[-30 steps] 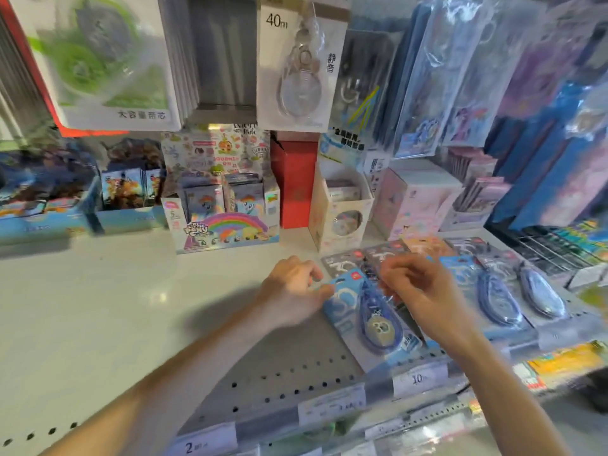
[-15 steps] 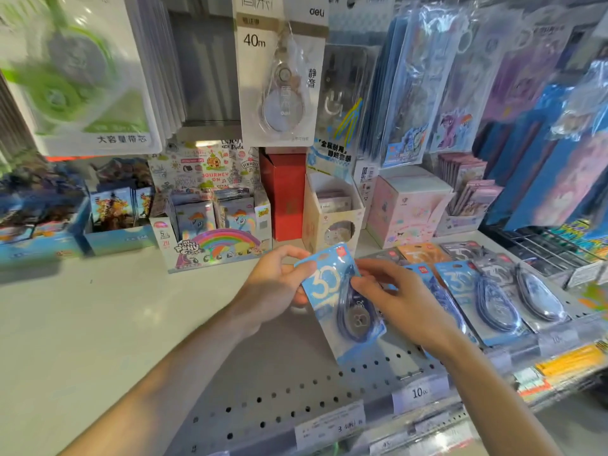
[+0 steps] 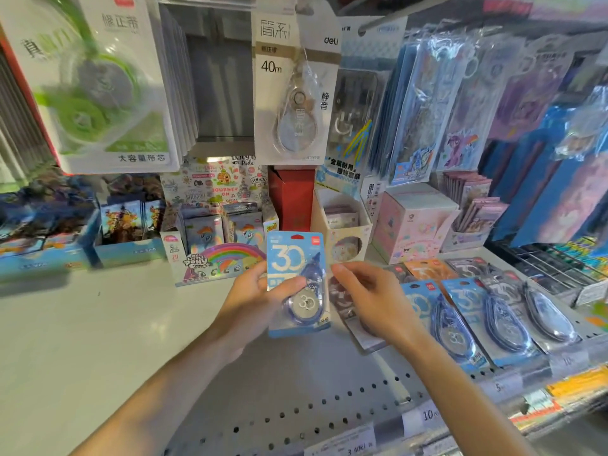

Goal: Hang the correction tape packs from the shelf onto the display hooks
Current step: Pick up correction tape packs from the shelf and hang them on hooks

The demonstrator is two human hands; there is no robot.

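Note:
My left hand (image 3: pixel 251 302) grips a light blue correction tape pack (image 3: pixel 288 256) marked "30", thumb across its front, holding it upright above the white shelf (image 3: pixel 98 340). My right hand (image 3: pixel 373 301) hovers just right of the pack, fingers loosely curled, holding nothing I can see. Several more correction tape packs (image 3: pixel 460 320) lie flat on the shelf to the right; a dark one (image 3: pixel 343 299) lies partly under my right hand. A bare hook rod (image 3: pixel 373 24) sticks out above, beside a hanging "40m" pack (image 3: pixel 296 93).
A green refill pack stack (image 3: pixel 98 93) hangs at upper left. Pony card boxes (image 3: pixel 220 255), a red box (image 3: pixel 292 199) and a pink box (image 3: pixel 414 225) line the back of the shelf. Hanging blue stationery sets (image 3: pixel 427 110) fill the right. Price labels (image 3: pixel 431 414) run along the front edge.
The blue pack came off the shelf pile and rose upright. My left hand now holds it alone; my right hand has let go and drawn slightly right. The view tilted upward.

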